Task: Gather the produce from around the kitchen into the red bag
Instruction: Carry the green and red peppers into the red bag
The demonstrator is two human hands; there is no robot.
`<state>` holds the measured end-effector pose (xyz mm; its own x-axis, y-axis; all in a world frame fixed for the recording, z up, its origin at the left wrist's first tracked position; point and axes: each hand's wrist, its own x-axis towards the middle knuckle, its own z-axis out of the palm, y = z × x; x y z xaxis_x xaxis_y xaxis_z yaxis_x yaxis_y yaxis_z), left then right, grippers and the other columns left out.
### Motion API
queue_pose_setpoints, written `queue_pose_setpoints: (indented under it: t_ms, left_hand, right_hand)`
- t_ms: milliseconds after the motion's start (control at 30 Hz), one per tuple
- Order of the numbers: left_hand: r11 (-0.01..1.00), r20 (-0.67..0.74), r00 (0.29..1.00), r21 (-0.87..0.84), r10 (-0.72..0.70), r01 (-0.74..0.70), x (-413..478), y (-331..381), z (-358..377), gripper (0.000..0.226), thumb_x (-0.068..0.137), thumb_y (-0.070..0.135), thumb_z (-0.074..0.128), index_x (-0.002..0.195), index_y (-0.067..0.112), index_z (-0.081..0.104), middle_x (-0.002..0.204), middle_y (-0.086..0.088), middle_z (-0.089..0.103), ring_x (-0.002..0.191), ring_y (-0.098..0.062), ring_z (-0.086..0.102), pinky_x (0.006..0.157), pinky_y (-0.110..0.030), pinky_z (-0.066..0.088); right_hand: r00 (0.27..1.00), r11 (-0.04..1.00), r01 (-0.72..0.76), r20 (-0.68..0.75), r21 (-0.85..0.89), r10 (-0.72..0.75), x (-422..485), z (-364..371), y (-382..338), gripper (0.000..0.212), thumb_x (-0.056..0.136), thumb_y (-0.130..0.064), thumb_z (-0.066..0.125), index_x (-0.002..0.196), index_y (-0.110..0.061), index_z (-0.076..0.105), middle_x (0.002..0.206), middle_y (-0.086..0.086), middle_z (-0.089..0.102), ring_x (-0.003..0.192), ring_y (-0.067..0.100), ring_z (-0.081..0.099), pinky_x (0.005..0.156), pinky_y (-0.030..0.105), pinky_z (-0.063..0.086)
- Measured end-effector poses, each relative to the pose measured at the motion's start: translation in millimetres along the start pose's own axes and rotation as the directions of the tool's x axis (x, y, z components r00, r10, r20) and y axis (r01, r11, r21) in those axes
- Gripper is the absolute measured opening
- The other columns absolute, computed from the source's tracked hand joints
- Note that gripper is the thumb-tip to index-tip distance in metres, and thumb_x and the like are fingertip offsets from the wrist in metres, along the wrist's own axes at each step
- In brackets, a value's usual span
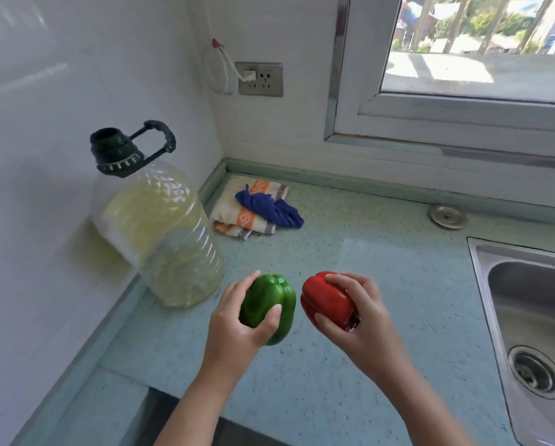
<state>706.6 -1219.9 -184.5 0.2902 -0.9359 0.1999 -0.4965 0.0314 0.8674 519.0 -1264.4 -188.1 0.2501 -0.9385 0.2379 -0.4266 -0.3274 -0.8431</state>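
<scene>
My left hand is shut on a green bell pepper, held above the pale green countertop. Right beside it, my right hand grips a red bell pepper with its dried stem end turned toward me. The two peppers hang close together with a small gap between them. The red bag is nowhere in this view.
A large clear oil jug with a dark cap stands at the left against the wall. Folded cloths lie in the back corner. A steel sink is at the right, and a window is above it. A dark stove edge shows at the bottom.
</scene>
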Motion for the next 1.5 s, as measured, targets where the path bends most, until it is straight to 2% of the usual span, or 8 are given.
queue_pose_setpoints:
  t_ms: [233, 400, 633, 867, 1067, 1200, 1333, 1500]
  left_hand:
    - [0.998, -0.131, 0.989, -0.006, -0.067, 0.067, -103.6, -11.7, -40.4, 0.058, 0.066, 0.057, 0.056, 0.119, 0.033, 0.050, 0.112, 0.023, 0.051, 0.105, 0.011, 0.047, 0.081, -0.001, 0.036]
    - [0.985, -0.295, 0.940, -0.069, -0.172, 0.159, -197.8, -17.3, -66.9, 0.053, 0.066, 0.054, 0.058, 0.114, 0.031, 0.054, 0.108, 0.021, 0.056, 0.101, 0.011, 0.051, 0.081, -0.003, 0.037]
    - [0.956, -0.449, 0.844, -0.138, -0.294, 0.260, -287.9, 0.0, -99.7, 0.052, 0.063, 0.055, 0.057, 0.111, 0.035, 0.053, 0.113, 0.018, 0.057, 0.104, 0.008, 0.051, 0.083, -0.004, 0.038]
    - [0.929, -0.688, 0.626, -0.230, -0.366, 0.291, -343.7, 38.4, -106.3, 0.045, 0.062, 0.052, 0.059, 0.105, 0.040, 0.051, 0.109, 0.011, 0.059, 0.099, 0.002, 0.055, 0.080, -0.008, 0.042]
    - [0.903, -0.802, 0.460, -0.217, -0.381, 0.370, -391.3, 67.4, -96.8, 0.050, 0.065, 0.049, 0.063, 0.112, 0.035, 0.052, 0.114, 0.013, 0.058, 0.106, -0.003, 0.054, 0.088, -0.019, 0.043]
    - [0.865, -0.864, 0.331, -0.204, -0.379, 0.459, -437.6, 89.9, -100.4, 0.055, 0.066, 0.051, 0.062, 0.116, 0.034, 0.050, 0.117, 0.014, 0.057, 0.109, -0.002, 0.053, 0.092, -0.029, 0.045]
    - [0.833, -0.915, 0.149, -0.261, -0.374, 0.487, -487.6, 103.4, -107.6, 0.057, 0.065, 0.052, 0.063, 0.118, 0.035, 0.050, 0.117, 0.017, 0.056, 0.108, 0.003, 0.051, 0.089, -0.023, 0.046]
    - [0.816, -0.931, 0.008, -0.316, -0.365, 0.485, -550.3, 110.8, -112.0, 0.048, 0.068, 0.040, 0.067, 0.112, 0.045, 0.048, 0.115, 0.019, 0.054, 0.104, 0.008, 0.050, 0.082, -0.013, 0.045]
  right_hand:
    - [0.986, 0.995, 0.090, 0.142, -0.049, -0.082, -83.8, 27.8, -36.7, 0.051, 0.067, -0.038, 0.068, 0.115, -0.031, 0.054, 0.118, -0.005, 0.044, 0.106, 0.008, 0.045, 0.085, 0.015, 0.042]
    - [0.955, 0.993, 0.118, 0.273, -0.004, -0.112, -146.4, 39.0, -64.4, 0.049, 0.067, -0.039, 0.067, 0.114, -0.036, 0.053, 0.118, -0.010, 0.043, 0.109, 0.002, 0.044, 0.085, 0.005, 0.037]
    - [0.879, 0.967, 0.210, 0.405, 0.143, -0.250, -195.9, 48.7, -102.5, 0.051, 0.066, -0.044, 0.064, 0.115, -0.036, 0.053, 0.119, -0.011, 0.044, 0.111, 0.000, 0.044, 0.087, 0.029, 0.048]
    - [0.678, 0.876, 0.325, 0.559, 0.356, -0.478, -194.3, 49.5, -144.5, 0.050, 0.067, -0.043, 0.065, 0.115, -0.039, 0.051, 0.120, -0.009, 0.045, 0.112, 0.001, 0.045, 0.083, 0.015, 0.046]
    - [0.530, 0.859, 0.270, 0.678, 0.434, -0.509, -212.2, 73.1, -154.1, 0.050, 0.062, -0.046, 0.062, 0.109, -0.049, 0.048, 0.115, -0.013, 0.046, 0.102, -0.003, 0.049, 0.079, 0.010, 0.043]
    - [0.416, 0.843, 0.207, 0.736, 0.496, -0.535, -247.2, 93.0, -176.1, 0.053, 0.059, -0.047, 0.060, 0.111, -0.042, 0.053, 0.112, -0.012, 0.048, 0.096, -0.005, 0.050, 0.075, 0.004, 0.040]
    - [0.267, 0.802, 0.189, 0.757, 0.566, -0.597, -285.9, 104.1, -200.0, 0.049, 0.061, -0.043, 0.065, 0.108, -0.047, 0.050, 0.113, -0.018, 0.045, 0.097, -0.008, 0.049, 0.073, 0.004, 0.041]
    - [0.155, 0.778, 0.182, 0.764, 0.602, -0.627, -342.2, 117.9, -223.6, 0.051, 0.065, -0.032, 0.073, 0.103, -0.054, 0.047, 0.113, -0.022, 0.043, 0.099, -0.008, 0.048, 0.073, 0.009, 0.045]
